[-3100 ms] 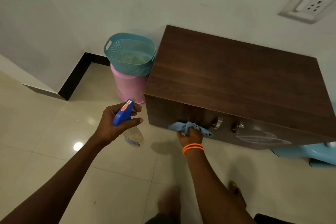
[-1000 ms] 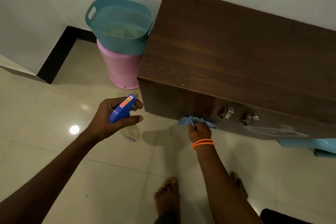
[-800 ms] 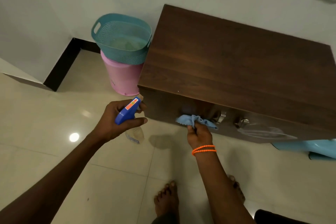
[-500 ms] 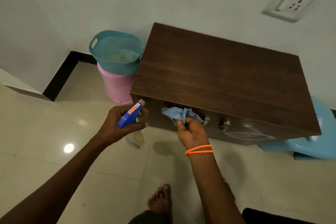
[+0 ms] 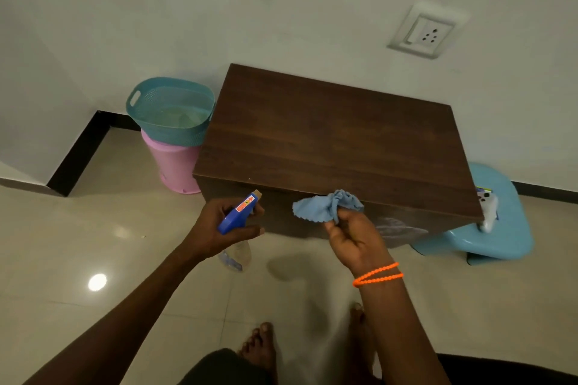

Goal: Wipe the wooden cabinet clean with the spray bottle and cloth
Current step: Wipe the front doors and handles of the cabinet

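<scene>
Cloth (image 5: 327,207) lifted off cabinet (image 5: 331,147) front, right hand (image 5: 355,239) pinching it, left hand (image 5: 219,230) gripping spray bottle (image 5: 236,219), teal basket (image 5: 170,111) atop pink bin (image 5: 173,164)

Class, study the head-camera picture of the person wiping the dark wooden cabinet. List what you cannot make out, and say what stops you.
Head view only:
- Dark wooden cabinet front: handles hidden behind the right hand and light blue cloth.
- Clear spray bottle with blue trigger head: body mostly behind the left hand; label too small to read.
- Teal perforated basket contents: too dim.
- Light blue plastic stool: partly behind the cabinet.
</scene>
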